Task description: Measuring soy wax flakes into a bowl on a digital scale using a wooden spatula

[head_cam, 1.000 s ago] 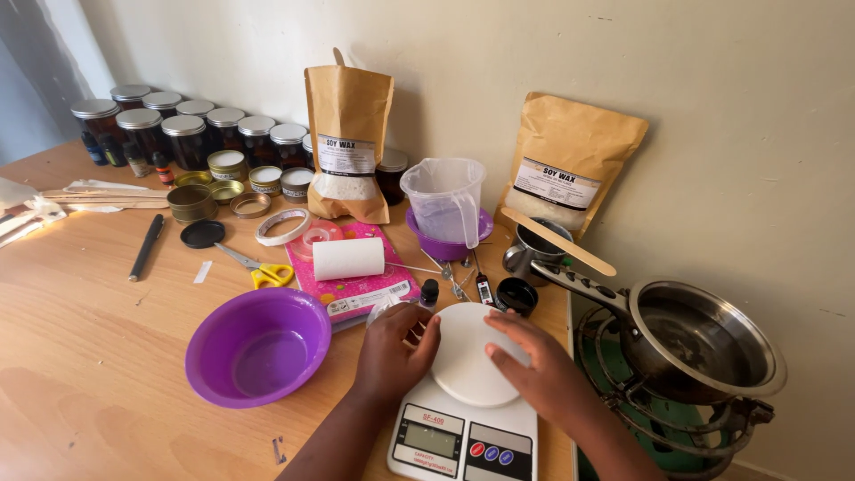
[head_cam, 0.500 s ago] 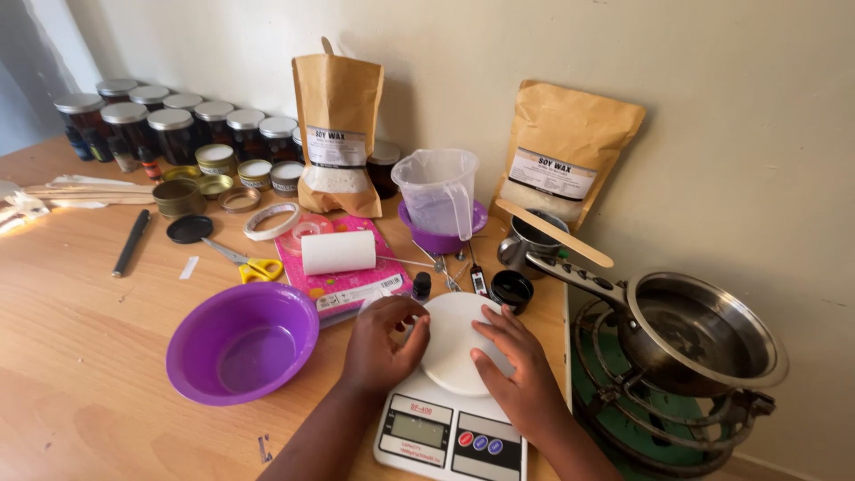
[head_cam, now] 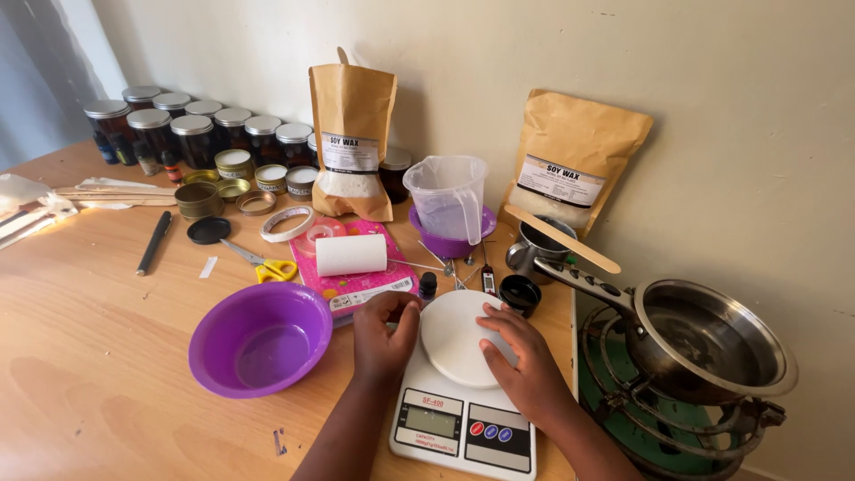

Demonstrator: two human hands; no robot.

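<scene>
Presently, left to right:

1. Row of dark glass jars [head_cam: 191, 129] with silver lids, along the wall at far left; small gold tins [head_cam: 233, 165] just in front of them.
2. Black pen [head_cam: 154, 241] and yellow-handled scissors [head_cam: 263, 264], lying flat on the wooden table [head_cam: 89, 356].
3. Purple bowl [head_cam: 259, 338], empty, just beside the left hand.
4. Left hand [head_cam: 383, 325]: fingers curled narrow, tips touching the left rim of the round white platform [head_cam: 456, 338] of the kitchen scale [head_cam: 463, 423]. It holds nothing free.
5. Right hand [head_cam: 525, 356]: spread flat over the platform's right edge, pressing it, holding nothing else.
6. Kitchen scale: sits at the near table edge, between the bowl and the stove; its display is too small to read.
7. Clear measuring jug [head_cam: 448, 196] in a second purple bowl, between 2 brown paper pouches [head_cam: 354, 129] at the wall.
8. Steel pot [head_cam: 712, 343] on a green burner [head_cam: 623, 392], far right, handle pointing towards the scale.

Risk, as judged: uneven pressure from both hands could tip or unseat the platform, and the right forearm lies near the pot handle, so a careless sweep could knock the pot.
</scene>
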